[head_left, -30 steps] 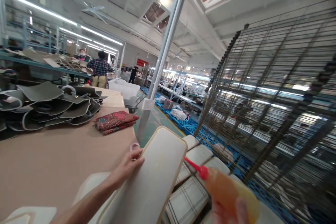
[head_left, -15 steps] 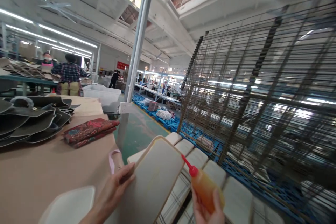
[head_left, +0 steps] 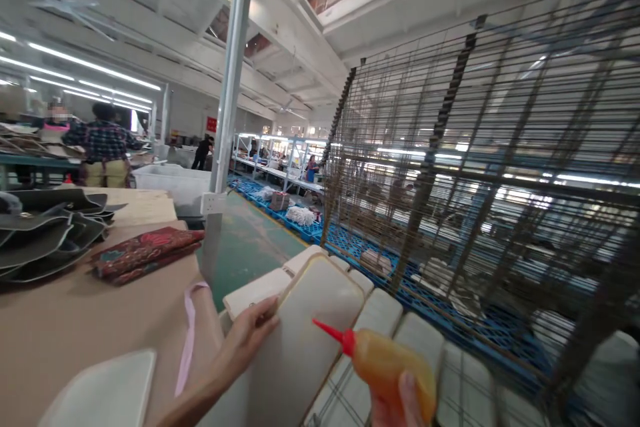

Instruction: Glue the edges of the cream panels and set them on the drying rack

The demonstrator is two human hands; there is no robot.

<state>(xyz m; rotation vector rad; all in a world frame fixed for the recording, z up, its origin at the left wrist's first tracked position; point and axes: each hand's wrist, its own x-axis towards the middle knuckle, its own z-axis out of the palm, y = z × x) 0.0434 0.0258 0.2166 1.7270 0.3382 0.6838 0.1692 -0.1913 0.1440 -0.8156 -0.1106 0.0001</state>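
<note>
My left hand (head_left: 253,330) grips the left edge of a pale panel with rounded corners (head_left: 315,307), thumb and fingers closed on its rim. A yellowish line runs along the panel's upper edge. In my right hand (head_left: 397,403) is a squeeze bottle (head_left: 390,360) of amber liquid with a red pointed nozzle, tilted so that the tip lies over the panel's face. Whether the tip touches the surface I cannot tell. Several more pale panels (head_left: 380,313) lie in a row on a wire rack behind and to the right.
At left, a brown-topped table (head_left: 45,320) bears a folded patterned cloth (head_left: 147,255), dark green pieces (head_left: 45,233), a lilac strip (head_left: 188,333) and another pale panel (head_left: 103,390). A metal post (head_left: 227,93) rises ahead. A tall wire rack (head_left: 450,147) stands at right.
The bottle has swung from the panel's right corner to over its face, its nozzle now pointing more leftward. The camera view has turned a little right. My left hand keeps its hold on the panel.
</note>
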